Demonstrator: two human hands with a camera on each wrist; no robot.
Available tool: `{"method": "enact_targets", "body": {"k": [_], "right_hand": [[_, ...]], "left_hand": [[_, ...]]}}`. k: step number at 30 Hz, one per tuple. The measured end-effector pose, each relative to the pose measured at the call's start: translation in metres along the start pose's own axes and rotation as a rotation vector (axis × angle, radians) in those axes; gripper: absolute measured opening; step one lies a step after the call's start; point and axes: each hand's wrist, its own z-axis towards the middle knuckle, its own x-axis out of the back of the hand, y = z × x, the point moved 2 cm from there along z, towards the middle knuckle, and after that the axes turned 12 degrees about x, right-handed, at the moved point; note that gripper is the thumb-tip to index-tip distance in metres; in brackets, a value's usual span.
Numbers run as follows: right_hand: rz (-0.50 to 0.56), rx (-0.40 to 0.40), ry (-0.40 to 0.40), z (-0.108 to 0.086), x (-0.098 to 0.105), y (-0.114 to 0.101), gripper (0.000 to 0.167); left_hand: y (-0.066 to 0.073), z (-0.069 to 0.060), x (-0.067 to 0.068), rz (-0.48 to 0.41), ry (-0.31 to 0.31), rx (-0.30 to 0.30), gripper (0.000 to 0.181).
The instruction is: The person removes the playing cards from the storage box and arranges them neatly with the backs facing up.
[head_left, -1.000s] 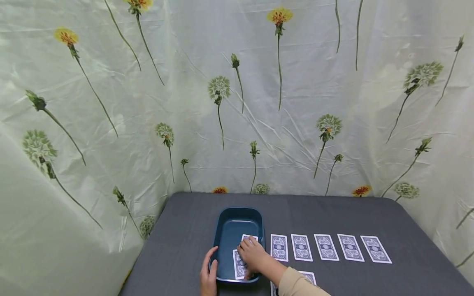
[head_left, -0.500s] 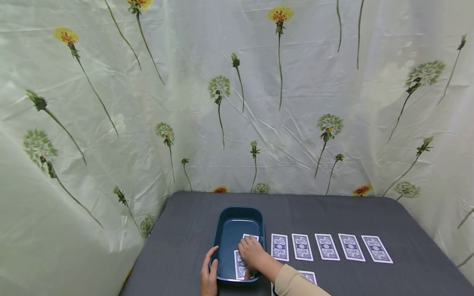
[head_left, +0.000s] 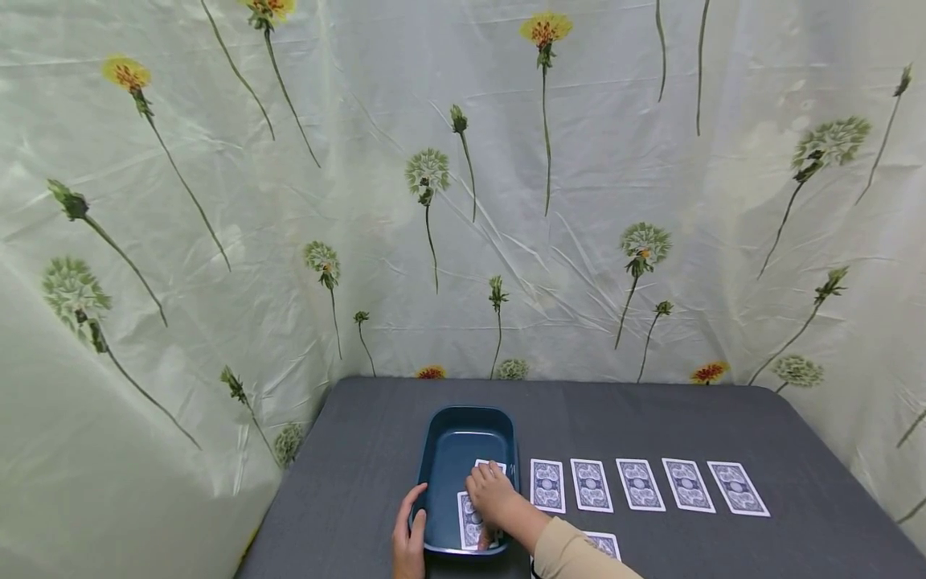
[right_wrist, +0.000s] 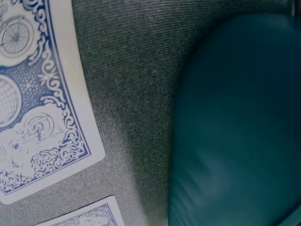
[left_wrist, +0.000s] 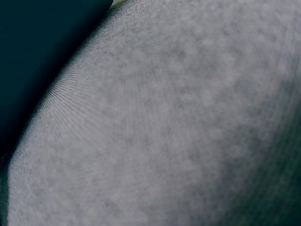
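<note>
A dark teal tray [head_left: 450,450] stands on the grey table. Two playing cards show their patterned backs in it: the near card [head_left: 469,523] and, farther back, a mostly covered card [head_left: 490,463]. My right hand [head_left: 495,498] reaches over the tray's right rim, fingers bent down and thumb toward the near end. A card shows in slivers beneath that hand, apparently gripped by its ends. At the tray's left rim rests my left hand [head_left: 409,531], index finger and thumb fairly straight against the wall. Its other fingers are hidden. Neither wrist view shows fingers.
Several face-down cards [head_left: 592,485] lie in a row right of the tray on the grey table [head_left: 651,418]. A nearer card [head_left: 604,544] is partly covered by the right sleeve [head_left: 579,555]. A flower-printed curtain [head_left: 362,241] hangs behind and to the sides.
Both hands stay almost where they were. The tray and the cards keep their places; only a slight shift of the view shows.
</note>
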Motion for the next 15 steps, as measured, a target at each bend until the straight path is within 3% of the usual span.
{"method": "enact_targets", "body": {"k": [5, 9, 15], "right_hand": [[-0.037, -0.010, 0.007, 0.0001, -0.0018, -0.0002, 0.087], [-0.032, -0.007, 0.056, -0.0018, -0.0031, -0.0020, 0.070], [-0.084, 0.027, 0.133, -0.0079, -0.0019, -0.0030, 0.078]], "left_hand": [[0.0015, -0.0006, -0.0001, -0.036, 0.002, -0.043, 0.028], [0.0014, -0.0017, 0.0002, -0.053, 0.010, -0.093, 0.027], [0.0003, -0.0007, 0.0007, -0.047, 0.004, -0.059, 0.027]]}}
